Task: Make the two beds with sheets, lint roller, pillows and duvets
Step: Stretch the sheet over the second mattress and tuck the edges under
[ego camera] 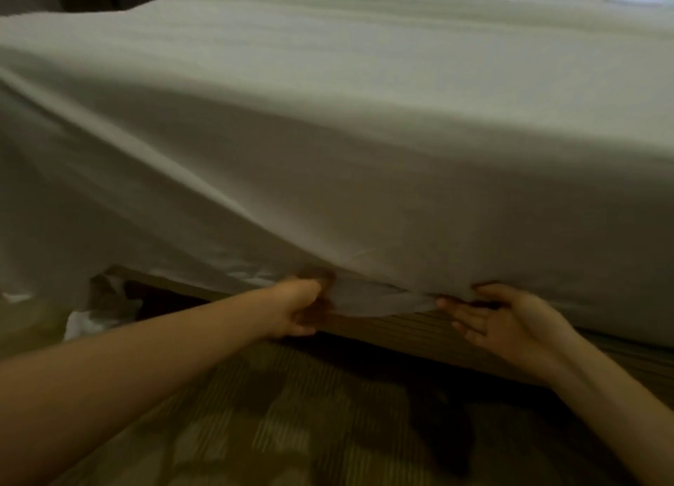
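The white sheet [328, 139] drapes over the mattress and down its near side, with the hem loose above the bed base [394, 327]. The left grip [301, 305] is curled round a bunch of hem. The right grip [510, 319], just right of it, is wide and flat, palm up, fingertips at the fabric. Best pull the hem taut, then slide the flat palm under the mattress, smoothing creases leftward.
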A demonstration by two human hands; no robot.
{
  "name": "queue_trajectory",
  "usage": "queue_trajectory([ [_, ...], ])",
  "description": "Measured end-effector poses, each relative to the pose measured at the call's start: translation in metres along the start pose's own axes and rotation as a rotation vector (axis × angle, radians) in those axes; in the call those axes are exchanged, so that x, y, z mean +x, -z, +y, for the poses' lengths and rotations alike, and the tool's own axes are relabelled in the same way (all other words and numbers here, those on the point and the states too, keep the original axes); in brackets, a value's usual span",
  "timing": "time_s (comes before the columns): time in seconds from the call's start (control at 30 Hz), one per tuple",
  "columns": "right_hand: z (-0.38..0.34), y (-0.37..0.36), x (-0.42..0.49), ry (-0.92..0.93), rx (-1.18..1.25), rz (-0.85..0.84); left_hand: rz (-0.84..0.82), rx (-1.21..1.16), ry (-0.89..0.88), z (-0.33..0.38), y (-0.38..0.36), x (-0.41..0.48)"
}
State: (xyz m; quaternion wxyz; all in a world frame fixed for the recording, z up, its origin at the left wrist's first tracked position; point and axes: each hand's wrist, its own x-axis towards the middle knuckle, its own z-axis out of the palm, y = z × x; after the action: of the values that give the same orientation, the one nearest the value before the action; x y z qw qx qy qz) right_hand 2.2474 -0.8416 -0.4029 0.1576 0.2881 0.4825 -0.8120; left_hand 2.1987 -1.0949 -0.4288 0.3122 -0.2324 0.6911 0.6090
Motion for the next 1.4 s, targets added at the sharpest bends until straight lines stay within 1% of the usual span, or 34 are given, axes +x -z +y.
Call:
queue_trajectory([
  [0.1,0.004,-0.030,0.001,0.014,0.008,0.176,0.003,-0.035,0.102,0.001,0.058,0.009],
  [0.2,0.017,-0.057,0.001,0.096,0.089,0.336,-0.011,-0.304,0.100,0.000,0.097,0.024],
  [0.23,0.023,-0.067,0.000,0.131,0.103,0.386,-0.048,-0.375,0.098,-0.004,0.106,0.030],
  [0.33,0.048,-0.099,0.004,0.220,0.159,0.513,-0.185,-0.454,0.039,-0.014,0.124,0.042],
  [0.4,0.064,-0.118,0.004,0.184,0.211,0.554,-0.166,-0.500,0.007,-0.011,0.126,0.047],
  [0.43,0.072,-0.129,0.003,0.110,0.212,0.565,-0.157,-0.498,-0.016,-0.009,0.125,0.049],
  [0.5,0.084,-0.152,-0.002,-0.074,0.141,0.542,-0.166,-0.493,-0.037,-0.008,0.123,0.047],
  [0.53,0.088,-0.163,-0.003,-0.125,0.080,0.510,-0.172,-0.513,-0.037,-0.008,0.123,0.047],
  [0.6,0.091,-0.178,-0.004,-0.144,-0.076,0.430,-0.190,-0.561,-0.032,-0.010,0.124,0.045],
  [0.67,0.095,-0.186,-0.004,-0.122,-0.195,0.373,-0.211,-0.612,-0.018,-0.009,0.125,0.042],
  [0.7,0.098,-0.185,-0.002,-0.112,-0.201,0.372,-0.217,-0.632,-0.010,-0.007,0.125,0.039],
  [0.8,0.111,-0.186,0.017,-0.102,-0.050,0.388,-0.213,-0.630,0.022,-0.004,0.130,0.036],
  [0.9,0.108,-0.212,0.040,0.032,0.042,0.279,-0.198,-0.588,-0.006,-0.003,0.143,0.037],
  [1.0,0.107,-0.226,0.049,0.173,-0.071,0.250,-0.167,-0.555,-0.009,-0.001,0.154,0.036],
  [1.1,0.112,-0.221,0.051,0.222,-0.101,0.225,-0.154,-0.573,0.002,0.001,0.160,0.034],
  [1.23,0.115,-0.218,0.053,0.244,-0.059,0.146,-0.130,-0.579,0.001,-0.002,0.163,0.032],
  [1.33,0.112,-0.211,0.053,0.222,-0.011,0.068,-0.126,-0.554,0.012,-0.006,0.161,0.029],
  [1.4,0.107,-0.204,0.046,0.172,-0.067,0.003,-0.142,-0.514,0.052,-0.011,0.162,0.025],
])
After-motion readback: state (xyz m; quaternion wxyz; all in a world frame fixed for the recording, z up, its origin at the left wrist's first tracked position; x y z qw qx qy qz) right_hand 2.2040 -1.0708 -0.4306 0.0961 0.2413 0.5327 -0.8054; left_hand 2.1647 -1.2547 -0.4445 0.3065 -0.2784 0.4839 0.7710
